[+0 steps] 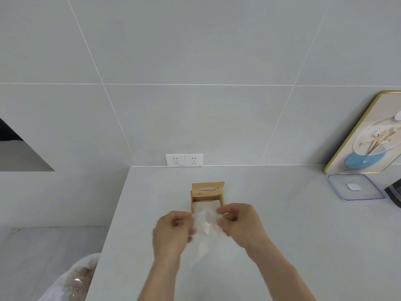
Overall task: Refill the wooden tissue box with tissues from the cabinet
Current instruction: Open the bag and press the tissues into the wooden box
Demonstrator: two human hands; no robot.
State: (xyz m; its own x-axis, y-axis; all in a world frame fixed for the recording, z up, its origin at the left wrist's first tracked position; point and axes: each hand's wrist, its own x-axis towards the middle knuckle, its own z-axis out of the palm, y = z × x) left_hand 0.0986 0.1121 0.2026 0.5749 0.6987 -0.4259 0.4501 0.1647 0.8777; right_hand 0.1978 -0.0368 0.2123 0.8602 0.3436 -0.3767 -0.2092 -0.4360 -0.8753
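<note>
The wooden tissue box (221, 197) stands on the grey counter (293, 235) with its slotted lid (207, 188) tipped up at the back. White tissues (200, 207) lie inside the open box. In front of the box I hold a thin, translucent plastic wrapper (204, 233) between both hands. My left hand (171, 231) pinches its left side and my right hand (240, 222) pinches its right side. The wrapper hangs down toward me and is blurred.
A double wall socket (184, 160) sits above the counter's back edge. At the right stand a gold-framed picture (366, 135), a clear plastic container (355, 187) and a dark object (395, 193). A bin lined with a white bag (76, 279) sits on the floor to the left.
</note>
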